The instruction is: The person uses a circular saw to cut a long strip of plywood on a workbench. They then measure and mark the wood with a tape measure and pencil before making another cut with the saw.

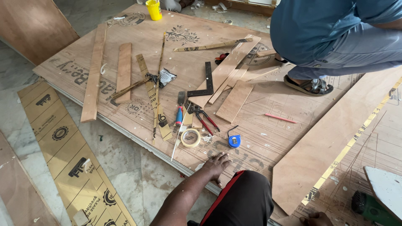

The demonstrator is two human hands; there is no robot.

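The person's left hand (216, 165) lay flat with fingers spread on the big plywood sheet (268, 104), close to its near edge, holding nothing. The right hand (316, 218) showed only as knuckles at the bottom of the view, pressed to the floor by a long plywood board (331, 146); I could not tell whether it was spread or curled.

Just beyond the left hand sat a roll of tape (190, 137) and, to its right, a small blue tape measure (234, 141). Farther off lay red-handled pliers (205, 119), a blue and red screwdriver (179, 115) and a black square (205, 83) among loose wood strips (234, 100). A red pencil (279, 118) lay alone on the right, with bare sheet around it.

The sheet's left edge ran diagonally, with grey floor (130, 171) open beside it down to a yellow printed panel (71, 155). A green power tool (372, 208) sat at the near right. Another person's sandalled foot (310, 86) stood on the far right of the sheet, and a yellow bottle (154, 9) at its far edge.
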